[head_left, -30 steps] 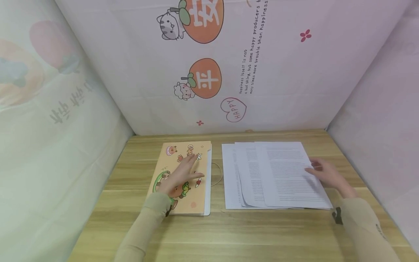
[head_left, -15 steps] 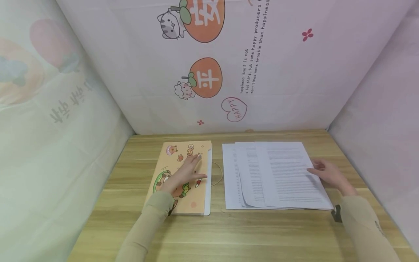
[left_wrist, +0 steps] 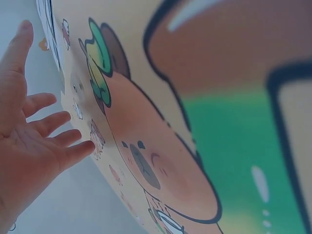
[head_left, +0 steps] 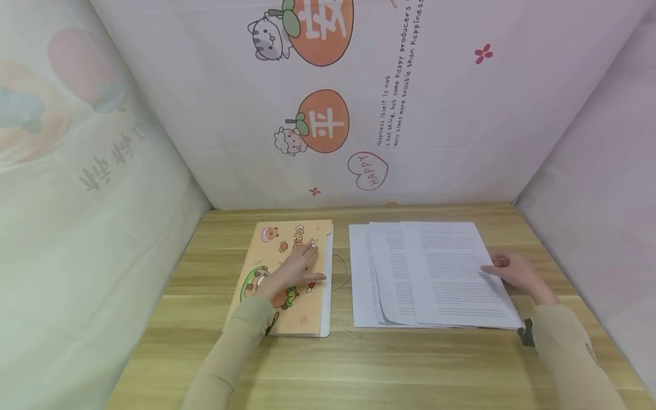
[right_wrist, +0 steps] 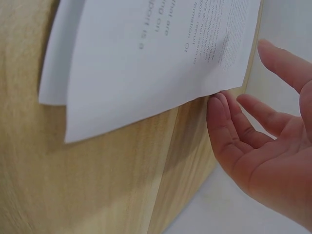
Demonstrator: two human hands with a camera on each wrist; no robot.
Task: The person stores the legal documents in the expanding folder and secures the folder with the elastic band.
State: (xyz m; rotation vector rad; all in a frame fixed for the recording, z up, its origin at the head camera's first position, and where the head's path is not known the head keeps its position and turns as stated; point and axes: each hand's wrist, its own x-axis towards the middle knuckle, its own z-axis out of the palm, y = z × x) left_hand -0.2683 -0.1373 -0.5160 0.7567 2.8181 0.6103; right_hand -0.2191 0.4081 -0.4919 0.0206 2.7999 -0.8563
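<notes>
On the left of the table lies an orange folder (head_left: pixel 302 319) with cartoon capybaras and a white inner edge. My left hand (head_left: pixel 293 272) is over its cover, fingers spread; the left wrist view shows them straight, beside the printed capybara (left_wrist: pixel 146 151). To the right are overlapping printed sheets of paper (head_left: pixel 446 273), fanned out sideways. My right hand (head_left: pixel 517 274) is at the right edge of the top sheet. In the right wrist view its fingertips (right_wrist: pixel 217 109) are right at the paper's edge, with the thumb (right_wrist: pixel 282 61) apart from them.
A thin elastic loop (head_left: pixel 347 273) sticks out from the folder's right side toward the papers. The wooden table (head_left: pixel 359 370) is enclosed by a printed cloth backdrop (head_left: pixel 435 165) behind and cloth at both sides. A dark object (head_left: pixel 526 333) shows at the right wrist.
The left hand has shifted slightly right over the folder. The right hand has moved very little at the sheet's edge. The folder and papers lie as before.
</notes>
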